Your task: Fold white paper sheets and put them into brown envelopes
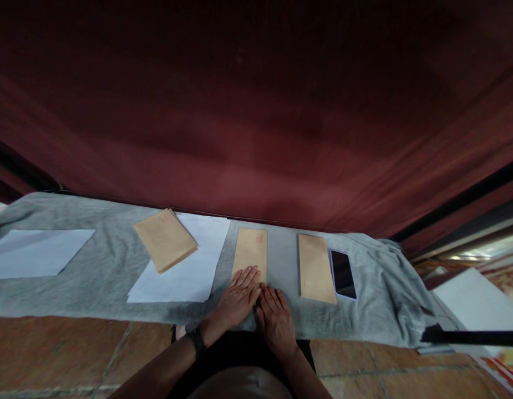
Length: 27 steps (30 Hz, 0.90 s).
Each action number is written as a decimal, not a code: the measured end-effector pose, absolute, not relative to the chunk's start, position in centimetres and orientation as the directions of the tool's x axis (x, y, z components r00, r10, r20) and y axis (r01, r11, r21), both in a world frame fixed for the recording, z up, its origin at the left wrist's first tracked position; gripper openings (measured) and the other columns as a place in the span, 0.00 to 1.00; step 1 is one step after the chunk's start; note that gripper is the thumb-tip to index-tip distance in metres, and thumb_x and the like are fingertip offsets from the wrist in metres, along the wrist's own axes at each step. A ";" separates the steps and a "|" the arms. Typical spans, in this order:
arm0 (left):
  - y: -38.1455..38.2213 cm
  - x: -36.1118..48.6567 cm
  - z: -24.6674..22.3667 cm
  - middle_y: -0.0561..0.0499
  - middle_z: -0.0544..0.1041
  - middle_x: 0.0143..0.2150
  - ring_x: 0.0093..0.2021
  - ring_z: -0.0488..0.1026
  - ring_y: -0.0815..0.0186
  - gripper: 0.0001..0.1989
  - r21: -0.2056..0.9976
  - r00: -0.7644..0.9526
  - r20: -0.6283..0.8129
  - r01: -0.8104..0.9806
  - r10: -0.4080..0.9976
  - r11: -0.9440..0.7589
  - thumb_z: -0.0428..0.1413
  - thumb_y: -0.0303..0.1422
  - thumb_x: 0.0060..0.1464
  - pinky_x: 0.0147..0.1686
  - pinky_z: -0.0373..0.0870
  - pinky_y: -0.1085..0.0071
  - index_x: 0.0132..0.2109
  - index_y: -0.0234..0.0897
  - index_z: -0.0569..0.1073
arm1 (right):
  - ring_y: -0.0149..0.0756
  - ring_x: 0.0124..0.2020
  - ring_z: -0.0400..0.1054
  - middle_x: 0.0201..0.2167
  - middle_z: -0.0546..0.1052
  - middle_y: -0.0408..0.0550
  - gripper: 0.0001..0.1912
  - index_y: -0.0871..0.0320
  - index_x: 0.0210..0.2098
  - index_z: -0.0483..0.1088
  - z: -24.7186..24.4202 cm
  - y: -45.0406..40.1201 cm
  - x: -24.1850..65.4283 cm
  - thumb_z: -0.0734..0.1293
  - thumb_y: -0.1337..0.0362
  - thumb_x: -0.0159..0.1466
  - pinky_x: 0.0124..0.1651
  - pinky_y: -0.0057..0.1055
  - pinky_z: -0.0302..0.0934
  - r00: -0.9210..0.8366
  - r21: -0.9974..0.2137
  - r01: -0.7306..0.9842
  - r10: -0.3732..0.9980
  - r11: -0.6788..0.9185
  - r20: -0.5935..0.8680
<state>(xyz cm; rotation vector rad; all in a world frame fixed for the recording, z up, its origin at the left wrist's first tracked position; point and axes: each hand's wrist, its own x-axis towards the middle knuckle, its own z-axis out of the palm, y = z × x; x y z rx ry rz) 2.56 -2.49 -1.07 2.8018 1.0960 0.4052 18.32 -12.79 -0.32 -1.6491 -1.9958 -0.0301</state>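
In the head view, a brown paper envelope [250, 246] lies upright before me on the grey cloth, a small red print near its top right corner. My left hand [239, 296], with a dark band at the wrist, rests flat across the envelope's lower part, fingers stretched out. My right hand [276, 318] is at the lower right corner, its fingertips touching or close to the envelope's edge and to my left hand. Its fingers are extended and hold nothing visible. The bottom of the envelope is hidden under my hands.
Left of the envelope, several brown envelopes [167, 238] lie askew on white paper sheets [193, 282]. More white paper [40, 252] lies farther left. To the right are another brown envelope pile [316, 269] and a phone [343, 274]. Grey cloth [110, 266] covers the bench; a dark red curtain [256, 138] hangs behind.
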 end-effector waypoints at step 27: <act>2.9 5.2 -0.8 0.53 0.58 0.74 0.75 0.48 0.55 0.26 0.225 0.733 0.105 0.640 0.672 -0.734 0.40 0.40 0.70 0.71 0.42 0.47 0.71 0.47 0.59 | 0.44 0.64 0.65 0.64 0.71 0.50 0.25 0.54 0.67 0.63 0.1 -12.7 18.0 0.59 0.64 0.72 0.70 0.48 0.52 -0.060 -0.340 0.919 0.924 0.198 0.377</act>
